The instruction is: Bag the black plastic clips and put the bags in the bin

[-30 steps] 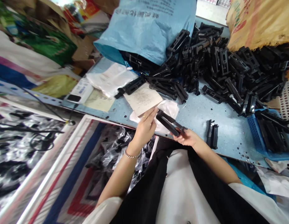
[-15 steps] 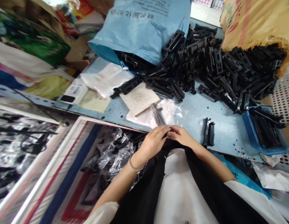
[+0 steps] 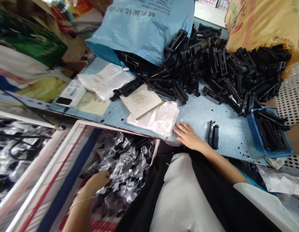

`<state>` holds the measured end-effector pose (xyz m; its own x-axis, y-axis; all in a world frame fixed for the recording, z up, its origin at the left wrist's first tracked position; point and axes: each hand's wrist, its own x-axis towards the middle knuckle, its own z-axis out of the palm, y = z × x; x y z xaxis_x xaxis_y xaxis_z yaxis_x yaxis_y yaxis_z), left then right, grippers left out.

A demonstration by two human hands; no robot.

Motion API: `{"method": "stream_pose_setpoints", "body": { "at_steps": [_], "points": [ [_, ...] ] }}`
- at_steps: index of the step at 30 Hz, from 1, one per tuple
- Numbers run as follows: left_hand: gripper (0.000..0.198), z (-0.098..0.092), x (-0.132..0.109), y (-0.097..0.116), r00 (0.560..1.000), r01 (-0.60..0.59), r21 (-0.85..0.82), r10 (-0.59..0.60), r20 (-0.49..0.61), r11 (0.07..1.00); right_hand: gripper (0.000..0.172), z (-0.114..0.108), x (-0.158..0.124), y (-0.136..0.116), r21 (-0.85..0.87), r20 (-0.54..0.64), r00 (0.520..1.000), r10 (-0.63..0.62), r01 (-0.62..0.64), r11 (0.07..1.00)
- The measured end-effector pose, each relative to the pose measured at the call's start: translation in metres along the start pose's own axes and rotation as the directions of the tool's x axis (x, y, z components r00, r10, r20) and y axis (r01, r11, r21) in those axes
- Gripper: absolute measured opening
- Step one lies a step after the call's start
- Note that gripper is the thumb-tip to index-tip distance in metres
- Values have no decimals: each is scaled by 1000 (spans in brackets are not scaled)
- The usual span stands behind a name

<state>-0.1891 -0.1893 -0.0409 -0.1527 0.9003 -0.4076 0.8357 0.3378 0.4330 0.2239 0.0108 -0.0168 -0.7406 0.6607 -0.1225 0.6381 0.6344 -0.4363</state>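
Plastic bags lie beside right hand; bagged parts beside left hand

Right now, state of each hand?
Left hand: over black parts in clear plastic wrapping; grip cannot be told.
Right hand: open, at the edge of flat translucent white plastic bags.

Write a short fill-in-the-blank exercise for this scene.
1. The ____ hand is by the clear plastic on the table.
2. The left hand is near wrapped parts, ____ tabletop level.
3. The small basket of black parts is ____.

Missing words: right; below; blue.
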Motion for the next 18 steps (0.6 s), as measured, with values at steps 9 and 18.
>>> {"method": "stream_pose_setpoints", "body": {
  "at_steps": [9,18],
  "points": [
    [21,26,56,160,930,-355,-204,322,-175,912,54,-10,22,5,128,7,997,81,-81,988],
    [14,67,131,294,841,-514,85,521,-142,853,24,-88,-90,49,96,-192,866,462,-452,887]
  ]
}}
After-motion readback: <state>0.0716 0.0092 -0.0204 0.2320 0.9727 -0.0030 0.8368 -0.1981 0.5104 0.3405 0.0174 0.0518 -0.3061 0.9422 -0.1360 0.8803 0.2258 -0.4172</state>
